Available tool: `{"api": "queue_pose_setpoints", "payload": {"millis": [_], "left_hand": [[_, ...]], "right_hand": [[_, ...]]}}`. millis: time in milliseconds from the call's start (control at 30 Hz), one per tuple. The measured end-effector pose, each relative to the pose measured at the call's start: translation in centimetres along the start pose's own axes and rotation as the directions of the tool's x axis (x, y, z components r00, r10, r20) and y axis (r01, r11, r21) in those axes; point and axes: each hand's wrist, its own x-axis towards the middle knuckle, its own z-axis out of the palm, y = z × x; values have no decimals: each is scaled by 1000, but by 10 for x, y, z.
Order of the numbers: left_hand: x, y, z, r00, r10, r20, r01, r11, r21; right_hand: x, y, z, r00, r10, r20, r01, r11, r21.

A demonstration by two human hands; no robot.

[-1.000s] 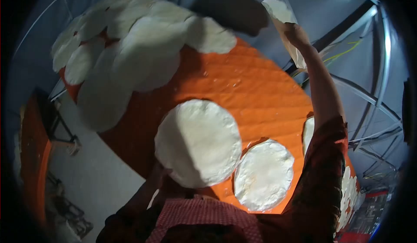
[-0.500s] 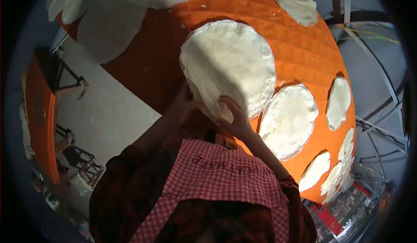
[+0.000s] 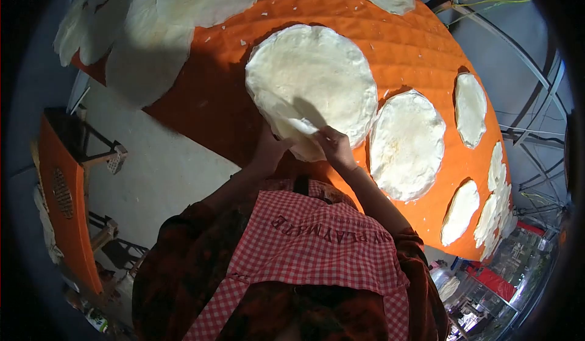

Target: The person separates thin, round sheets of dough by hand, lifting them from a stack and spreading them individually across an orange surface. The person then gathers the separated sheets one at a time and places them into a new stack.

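A large round pale sheet stack [image 3: 317, 76] lies on the orange cloth surface in front of me. My right hand [image 3: 336, 148] pinches the lifted near edge of its top layer, which curls up and casts a shadow on the sheet. At the near left edge of the stack is my left hand [image 3: 272, 150], in shade, its fingers by the rim; what they hold is hard to make out. A second, smaller round stack [image 3: 407, 146] lies to the right of my right hand.
More pale sheets [image 3: 149, 54] overlap at the upper left. Thin ovals [image 3: 471, 109] lie along the right side of the orange cloth [image 3: 225, 48]. Another orange surface [image 3: 67, 188] stands at the left, beyond grey floor. Metal poles [image 3: 509, 45] are at the right.
The near edge of the top layer is now raised higher and curled over. My right hand has closed on it. The view has shifted slightly, and more light falls on the large stack.
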Motion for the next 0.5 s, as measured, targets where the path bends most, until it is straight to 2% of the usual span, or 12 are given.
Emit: {"api": "queue_pose_setpoints", "payload": {"millis": [33, 67, 100, 133, 167, 200, 233, 300, 333, 433, 467, 500], "left_hand": [[-1, -7, 1, 1000, 9, -21, -10, 1000, -3], [-3, -19, -3, 999, 9, -51, -9, 1000, 19], [0, -29, -8, 997, 30, -74, -27, 999, 39], [7, -28, -9, 994, 64, -83, -60, 997, 56], [8, -20, -10, 993, 96, -66, -94, 995, 40], [6, -12, -15, 991, 124, -59, -122, 992, 23], [4, -3, -26, 998, 40, -45, -40, 999, 1], [7, 2, -62, 999, -35, -39, 37, 998, 48], [10, 0, -81, 999, -18, -48, 24, 994, 111], [6, 17, -102, 993, -8, -116, 18, 996, 84], [8, 17, -102, 986, -18, -163, 33, 995, 90], [8, 11, -102, 976, -35, -214, 55, 994, 90]], "right_hand": [[-3, -3, 5, 999, -11, -39, 12, 1000, 10], [-6, -5, 12, 961, -271, -52, 254, 943, -214], [-3, -10, 15, 852, -523, -10, 467, 769, -436], [9, 5, 13, 733, -680, 2, 603, 649, -464], [10, -13, 8, 859, -508, -63, 467, 827, -313], [25, -21, -9, 890, -454, -40, 427, 861, -278], [36, -28, -26, 923, -385, -8, 373, 898, -235], [67, -71, -85, 991, -84, 104, 68, 987, 144], [101, -63, -126, 935, -346, 81, 350, 936, -39], [164, -132, -238, 944, -321, 81, 320, 947, 18], [205, -142, -288, 793, -597, 118, 562, 644, -518], [227, -166, -322, 766, -627, 139, 544, 519, -660]]}}
